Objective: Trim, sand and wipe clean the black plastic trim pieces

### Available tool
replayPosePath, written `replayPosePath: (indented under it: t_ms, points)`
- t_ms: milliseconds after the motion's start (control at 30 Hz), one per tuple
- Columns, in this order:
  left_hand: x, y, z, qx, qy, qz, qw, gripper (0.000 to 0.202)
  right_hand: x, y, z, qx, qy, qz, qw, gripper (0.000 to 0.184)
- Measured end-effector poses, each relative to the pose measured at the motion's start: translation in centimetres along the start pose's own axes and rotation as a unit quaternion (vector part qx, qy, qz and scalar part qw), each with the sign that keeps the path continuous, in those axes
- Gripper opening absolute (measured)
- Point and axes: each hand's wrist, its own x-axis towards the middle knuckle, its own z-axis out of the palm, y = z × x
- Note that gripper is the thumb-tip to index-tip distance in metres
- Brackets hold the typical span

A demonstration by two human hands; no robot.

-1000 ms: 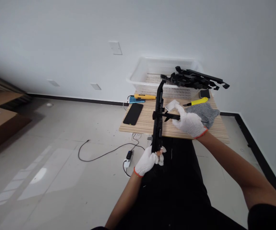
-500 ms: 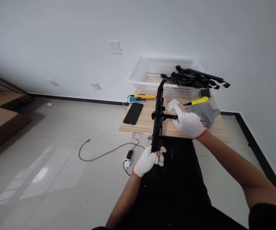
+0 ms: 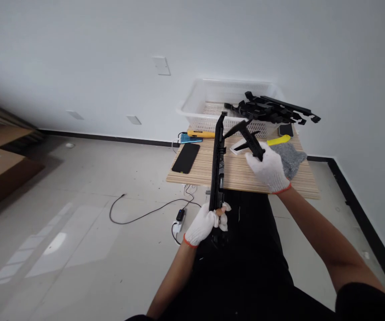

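Note:
My left hand (image 3: 206, 223), in a white glove, is closed around the near end of a long black plastic rail (image 3: 218, 162) that points away from me over the small striped table (image 3: 205, 171). My right hand (image 3: 268, 167), also gloved, is closed on a smaller black bracket-like piece (image 3: 247, 136), lifted above the table just right of the rail's far end. The piece and the rail are apart.
A white mesh basket (image 3: 197, 104) at the back of the table holds several black plastic parts (image 3: 272, 111). On the table lie a black phone (image 3: 186, 158), a yellow knife (image 3: 277, 141), an orange tool (image 3: 200, 134), a grey glove (image 3: 291, 158) and a white pad (image 3: 237, 147). Cables run on the floor.
My right hand has pulled the smaller black piece off the side of the rail and raised it up and to the right. The left hand holds the rail about where it was.

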Motion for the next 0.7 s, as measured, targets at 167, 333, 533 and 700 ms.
replayPosePath:
  t_ms: [167,333,533,700]
  points:
    - [0.1,0.1,0.2,0.005,-0.009,0.023,1.000,0.030,-2.2,-1.2,1.3,0.175,-0.253,-0.117,0.944,0.053]
    - [1.0,0.4,0.0,-0.016,-0.027,0.013,0.999,0.034,-2.7,-0.6,3.9,0.242,-0.272,-0.082,0.928,0.057]
    - [2.6,1.6,0.2,-0.046,-0.014,0.012,0.999,0.046,-2.0,-0.9,5.9,0.304,-0.231,-0.028,0.924,0.048]
    - [3.1,1.1,-0.2,-0.077,-0.042,0.058,0.994,0.058,-0.4,-1.2,7.1,0.323,-0.148,0.015,0.935,0.038]
